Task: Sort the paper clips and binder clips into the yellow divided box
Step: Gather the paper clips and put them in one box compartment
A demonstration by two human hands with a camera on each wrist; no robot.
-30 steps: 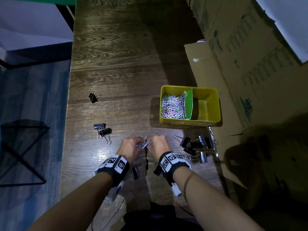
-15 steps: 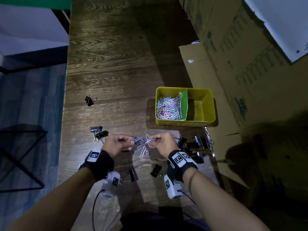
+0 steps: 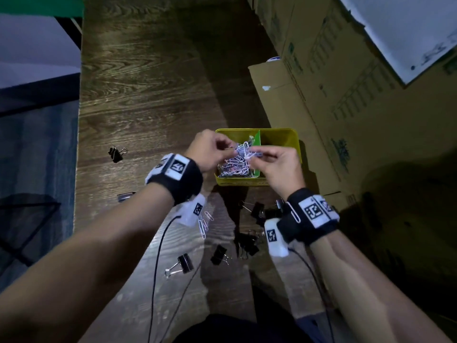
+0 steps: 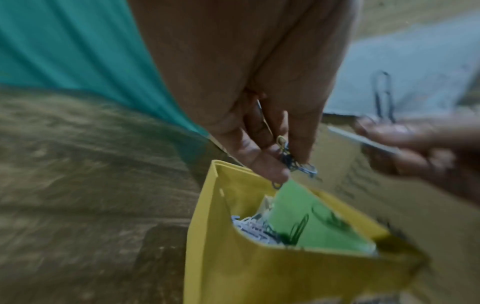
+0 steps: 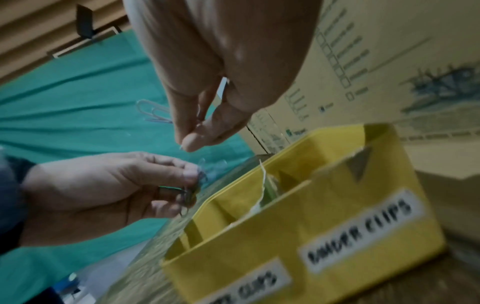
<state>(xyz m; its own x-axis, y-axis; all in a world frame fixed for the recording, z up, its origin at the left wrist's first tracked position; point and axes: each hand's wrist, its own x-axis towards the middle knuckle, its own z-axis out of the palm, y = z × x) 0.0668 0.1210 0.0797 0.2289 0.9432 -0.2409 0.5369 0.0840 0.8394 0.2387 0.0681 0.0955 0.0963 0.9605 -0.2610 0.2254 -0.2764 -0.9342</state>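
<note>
The yellow divided box [image 3: 289, 137] stands on the wooden table, split by a green divider [image 3: 257, 138]. Its left compartment holds a heap of paper clips [image 3: 232, 167]. Both hands hover above that compartment. My left hand [image 3: 210, 149] pinches a small bunch of paper clips [image 4: 298, 164]. My right hand [image 3: 277, 162] pinches more paper clips [image 3: 247, 151] between thumb and fingers. In the right wrist view the box [image 5: 324, 232] carries a "BINDER CLIPS" label [image 5: 361, 232] on its right half. Several black binder clips [image 3: 249, 241] lie on the table near me.
A few loose paper clips [image 3: 204, 224] lie under my left wrist. Single binder clips sit at the left [image 3: 115, 153] and near front [image 3: 184, 264]. Cardboard boxes [image 3: 333, 95] stand right of the yellow box. The table's left edge [image 3: 78, 144] drops to a blue floor.
Both hands have lifted the bunch of paper clips off the table and carried it forward over the yellow box's left compartment. A few clips stayed behind on the table.
</note>
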